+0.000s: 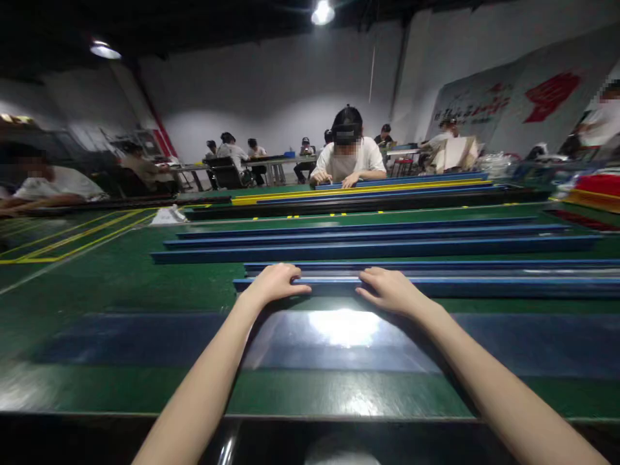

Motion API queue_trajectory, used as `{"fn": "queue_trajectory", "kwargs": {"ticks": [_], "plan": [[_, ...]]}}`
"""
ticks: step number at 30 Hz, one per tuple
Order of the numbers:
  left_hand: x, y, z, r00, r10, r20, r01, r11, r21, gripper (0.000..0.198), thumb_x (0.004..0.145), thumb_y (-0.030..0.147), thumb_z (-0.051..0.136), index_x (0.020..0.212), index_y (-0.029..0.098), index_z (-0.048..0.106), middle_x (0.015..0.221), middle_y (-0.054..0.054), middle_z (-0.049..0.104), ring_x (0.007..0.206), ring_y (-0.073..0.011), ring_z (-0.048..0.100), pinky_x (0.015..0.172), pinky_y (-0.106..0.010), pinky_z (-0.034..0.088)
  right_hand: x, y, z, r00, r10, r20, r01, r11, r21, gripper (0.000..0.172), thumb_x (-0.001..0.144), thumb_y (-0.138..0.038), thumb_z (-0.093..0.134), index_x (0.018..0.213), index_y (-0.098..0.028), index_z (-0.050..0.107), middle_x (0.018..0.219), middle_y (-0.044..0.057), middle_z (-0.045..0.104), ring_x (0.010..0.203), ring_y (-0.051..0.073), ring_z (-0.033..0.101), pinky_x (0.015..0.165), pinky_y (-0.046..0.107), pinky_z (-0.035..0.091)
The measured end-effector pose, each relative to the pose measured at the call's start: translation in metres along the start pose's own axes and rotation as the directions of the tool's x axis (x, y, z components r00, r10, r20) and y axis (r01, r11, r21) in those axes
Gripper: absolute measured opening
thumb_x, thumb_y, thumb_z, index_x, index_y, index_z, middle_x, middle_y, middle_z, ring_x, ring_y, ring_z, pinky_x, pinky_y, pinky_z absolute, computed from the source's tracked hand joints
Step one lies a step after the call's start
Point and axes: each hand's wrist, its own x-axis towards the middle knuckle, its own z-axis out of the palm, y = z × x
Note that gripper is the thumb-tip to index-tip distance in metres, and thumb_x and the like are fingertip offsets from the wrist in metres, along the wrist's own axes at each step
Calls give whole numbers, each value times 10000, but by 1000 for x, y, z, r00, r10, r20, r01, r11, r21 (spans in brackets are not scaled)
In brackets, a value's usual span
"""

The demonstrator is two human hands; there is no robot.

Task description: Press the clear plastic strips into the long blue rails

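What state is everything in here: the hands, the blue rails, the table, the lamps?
Left hand: fingers bent at the nearest rail, grip unclear
Right hand: fingers bent at the same rail, grip unclear
Nearest blue rail: lying lengthwise
Blue rails beyond: lying roughly parallel
Green table: shiny
Centre lamp: lit
Left lamp: lit

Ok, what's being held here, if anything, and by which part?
The left hand is at the nearest raised blue rail, close to its left end; the right hand is farther along it. Whether they grip or only rest there cannot be told.
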Motion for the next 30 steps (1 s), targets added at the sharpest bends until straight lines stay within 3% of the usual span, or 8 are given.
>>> {"fn": "queue_trajectory", "kwargs": {"ticks": [19,30], "plan": [[-5,-6,-6,986,-158,55,161,986,-48,512,687,679,452,775,206,630,806,-55,660,781,-226,604,592,-245,367,-2,2,-2,1000,-2,-7,2,1000,-4,277,875,-350,359,855,-165,564,878,76,616,834,179,563,628,249,327],[-4,-11,-3,984,-160,72,165,984,-72,552,674,714,423,811,221,630,832,-53,672,778,-230,607,591,-251,380,-2,3,-1,1000,-3,5,3,1000,11,282,876,-352,353,869,-165,565,893,82,614,848,179,559,642,249,339]]}}
